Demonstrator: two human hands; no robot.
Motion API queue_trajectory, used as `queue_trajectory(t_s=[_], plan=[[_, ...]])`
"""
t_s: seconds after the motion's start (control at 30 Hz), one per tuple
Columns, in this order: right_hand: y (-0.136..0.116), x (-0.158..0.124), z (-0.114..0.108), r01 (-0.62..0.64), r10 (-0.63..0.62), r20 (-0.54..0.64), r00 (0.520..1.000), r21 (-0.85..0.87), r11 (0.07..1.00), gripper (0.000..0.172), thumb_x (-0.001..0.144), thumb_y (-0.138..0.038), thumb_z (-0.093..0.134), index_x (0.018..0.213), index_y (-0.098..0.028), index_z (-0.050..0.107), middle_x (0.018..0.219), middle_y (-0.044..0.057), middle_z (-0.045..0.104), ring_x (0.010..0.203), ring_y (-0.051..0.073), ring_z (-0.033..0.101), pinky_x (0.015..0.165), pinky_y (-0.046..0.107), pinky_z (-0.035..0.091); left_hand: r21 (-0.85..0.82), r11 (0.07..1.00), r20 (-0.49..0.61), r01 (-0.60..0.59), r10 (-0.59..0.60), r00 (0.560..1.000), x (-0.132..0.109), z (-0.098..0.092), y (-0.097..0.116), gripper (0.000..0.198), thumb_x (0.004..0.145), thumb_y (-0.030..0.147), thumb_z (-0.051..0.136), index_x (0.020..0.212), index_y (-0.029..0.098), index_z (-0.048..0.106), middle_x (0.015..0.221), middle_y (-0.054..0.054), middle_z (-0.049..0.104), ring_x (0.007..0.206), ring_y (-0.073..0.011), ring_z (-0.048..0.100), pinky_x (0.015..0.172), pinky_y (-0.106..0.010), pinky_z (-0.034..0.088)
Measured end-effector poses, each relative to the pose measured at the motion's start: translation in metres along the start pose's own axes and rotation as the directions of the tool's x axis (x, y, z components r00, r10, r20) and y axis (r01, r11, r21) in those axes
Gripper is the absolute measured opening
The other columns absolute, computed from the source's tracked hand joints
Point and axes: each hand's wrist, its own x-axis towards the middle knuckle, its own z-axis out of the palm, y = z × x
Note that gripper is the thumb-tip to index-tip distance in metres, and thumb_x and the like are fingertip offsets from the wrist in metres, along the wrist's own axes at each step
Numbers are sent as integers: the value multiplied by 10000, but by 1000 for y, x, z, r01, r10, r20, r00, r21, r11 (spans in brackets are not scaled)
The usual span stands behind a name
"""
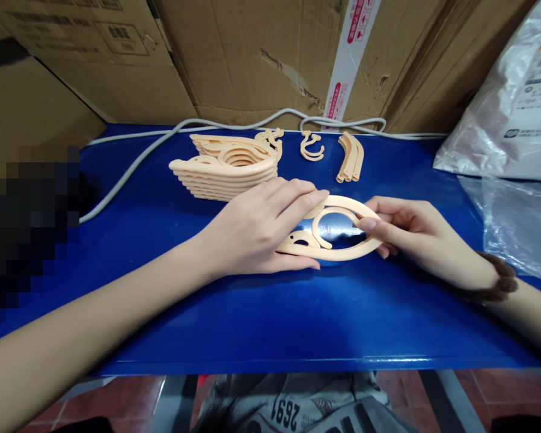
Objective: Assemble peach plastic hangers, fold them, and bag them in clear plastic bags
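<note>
Just right of the frame's centre, a peach plastic hanger (pixel 347 252) lies on the blue table (pixel 270 313), held at both ends. The left hand (pixel 256 231) covers its left end, with the fingers laid close together over the top and the thumb along the near edge. The right hand (pixel 415 231) pinches the right end, thumb on the rim and the other fingers curled beneath. A thin curved strip (pixel 316 227) sits inside the oval, and the hands seem to be working it into place. This would go best with the frame kept flat on the table and the left hand pressing steadily. The right hand should steer from the rim rather than bend it, since plastic this thin looks likely to twist or snap if forced. The left palm hides the joint where strip and frame meet, so I cannot tell whether it is seated. The right fingertips under the rim are also out of sight. Above centre are a stack of hangers (pixel 225 171), loose hooks (pixel 312 146) and curved pieces (pixel 350 157), with a white cable (pixel 135 165) behind them. Their exact counts are hard to make out. Cardboard boxes (pixel 252 54) fill the top. Plastic bags (pixel 509 108) are cut off at the right edge, and a pixelated patch (pixel 27 228) masks the left.
</note>
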Motion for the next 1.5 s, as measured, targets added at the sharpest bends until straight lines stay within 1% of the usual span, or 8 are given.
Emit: queue_trajectory(t_s=[0.5,0.73,0.8,0.87,0.97,1.07,1.3,1.5], plan=[[3,0,1,-18,18,6,1000,47,999,340,937,-506,671,838,-184,624,566,-38,525,496,83,439,453,225,301,40,999,45,-2,0,999,1,-3,6,626,955,462,660,1390,41,502,1369,-201,627,1282,-311,607,1112,-422,499],[11,2,-9,17,1,-97,995,182,983,660,975,-772,338,1017,-186,637,592,7,595,502,144,495,478,283,376,59,993,9,101,-102,995,12,-25,6,579,957,327,627,1441,68,446,1438,-187,564,1370,-311,525,1172,-481,440],[12,3,-13,44,-31,-135,990,97,994,608,1005,-711,357,1084,-183,648,603,2,595,514,148,497,501,287,389,57,982,-10,180,-180,984,17,-42,0,596,952,346,624,1456,82,445,1428,-170,553,1359,-316,518,1172,-490,430],[14,4,-16,97,-115,-128,985,-133,986,470,1022,-600,450,1099,-192,670,697,21,645,614,165,562,601,304,448,50,965,-16,257,-257,966,20,-60,-13,630,948,420,615,1467,99,457,1387,-146,560,1306,-304,541,1135,-453,458],[20,7,-16,287,-306,56,950,-539,792,334,983,-492,588,1121,-210,703,1046,93,705,958,246,634,870,401,490,38,955,84,295,-297,951,20,-84,-41,797,919,660,542,1456,73,497,1326,-120,583,1219,-310,577,1062,-455,484],[28,10,-15,430,-387,224,895,-670,605,345,996,-455,587,1235,-222,675,1306,127,624,1180,292,573,1009,473,447,23,900,202,435,-430,880,15,-97,-70,992,748,829,604,1470,153,525,1372,-61,601,1241,-357,579,1080,-511,456],[36,9,-15,462,-402,267,876,-704,540,343,1020,-423,563,1279,-208,626,1349,130,588,1217,275,557,1019,448,452,-51,752,385,657,-592,708,5,-95,-104,1025,573,777,759,1428,239,581,1373,-21,659,1211,-373,625,1093,-616,406],[33,10,-14,466,-400,277,873,-714,522,335,1026,-419,552,1281,-211,617,1351,131,586,1216,281,555,1018,458,454,-13,735,420,678,-612,671,-3,-90,-114,991,582,762,739,1436,288,574,1367,7,661,1223,-349,634,1106,-607,412]])
